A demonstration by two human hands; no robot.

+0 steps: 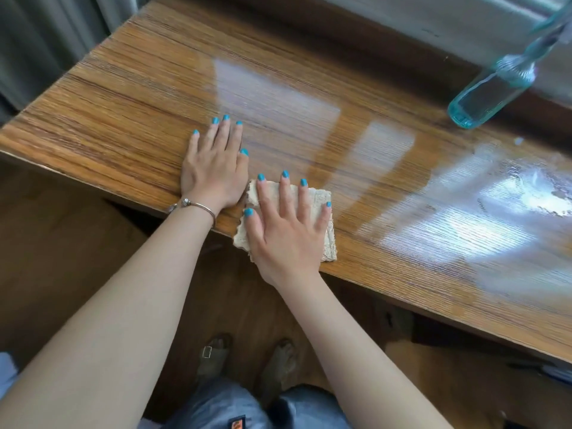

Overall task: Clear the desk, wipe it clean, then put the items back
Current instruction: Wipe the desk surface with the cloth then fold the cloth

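Observation:
A folded beige cloth [318, 205] lies on the wooden desk [123, 119] at its near edge. My right hand [286, 227] presses flat on the cloth with its fingers straight and spread. My left hand [216, 168] rests flat on the bare desktop just left of the cloth, fingers straight. A wet, shiny patch [532, 193] shows on the desktop at the right.
A clear blue-green glass bottle [492, 91] stands at the back right of the desk by the window sill. Grey curtains [46, 41] hang at the far left. Below the desk edge are a wooden floor and my feet in sandals [247, 357].

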